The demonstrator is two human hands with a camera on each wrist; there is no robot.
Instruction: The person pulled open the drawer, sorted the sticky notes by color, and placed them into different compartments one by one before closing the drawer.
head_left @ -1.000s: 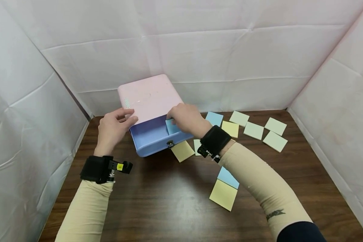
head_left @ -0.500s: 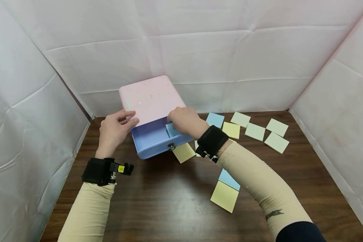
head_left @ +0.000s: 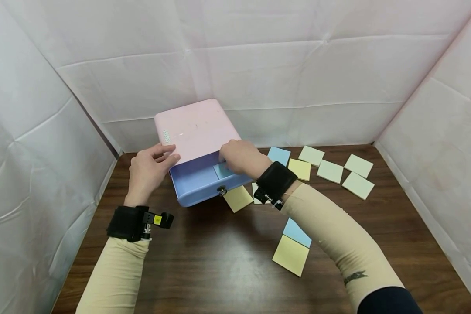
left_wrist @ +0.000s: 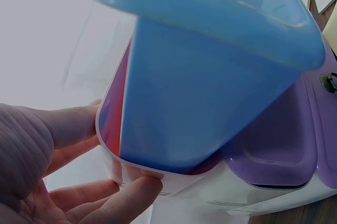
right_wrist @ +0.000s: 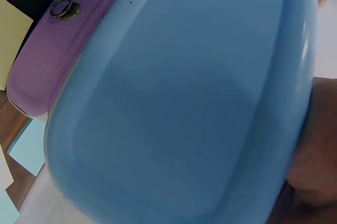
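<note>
Fingers of the left hand curl round the box at its near-left corner, thumb under the pink shell in the left wrist view, bracing it. At three o'clock from that hand the blue drawer stands pulled out toward six o'clock, its ring pull facing the person. At the drawer's right end lies the blue note, and the right hand rests over it, fingers bent down onto the paper; whether they pinch it or only press it cannot be told. A second ago the note stood tilted up in those fingers above the drawer floor; now it lies nearly flat inside, so by my judgement it is as good as stowed. Further right, on the table, more notes lie loose: a yellow one under the drawer's corner, a blue-and-yellow pair at five o'clock, others toward three o'clock.
</note>
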